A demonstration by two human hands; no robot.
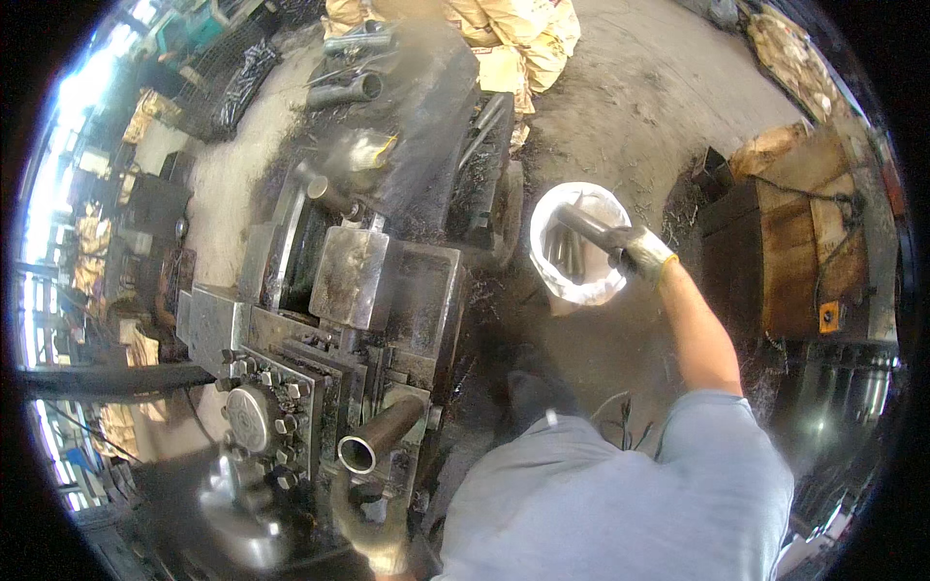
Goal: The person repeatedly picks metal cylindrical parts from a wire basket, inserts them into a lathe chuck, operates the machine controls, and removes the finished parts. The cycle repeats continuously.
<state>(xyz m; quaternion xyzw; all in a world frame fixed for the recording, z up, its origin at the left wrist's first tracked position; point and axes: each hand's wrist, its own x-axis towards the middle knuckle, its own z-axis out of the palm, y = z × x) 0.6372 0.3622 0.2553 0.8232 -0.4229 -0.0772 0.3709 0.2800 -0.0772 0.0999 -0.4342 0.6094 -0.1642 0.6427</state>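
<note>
In a gloved grip, my right hand (641,252) holds one end of a metal tube (583,224). The tube's other end reaches over the mouth of a white-lined sack or bin (539,250). Several metal tubes (564,250) stand inside it. My left hand (374,526), also gloved, is low in the view with thumb and fingers apart. It is just below the open end of a wider steel tube (385,434), which lies against the machine (320,392); whether the fingertips touch that tube is unclear.
Hex bolts (270,378) ring a round plate on the machine. A steel block (350,276) sits behind. Larger pipes (345,91) and a glove (370,149) lie farther back, near stacked paper sacks (508,36). A brown cabinet (785,254) stands at right.
</note>
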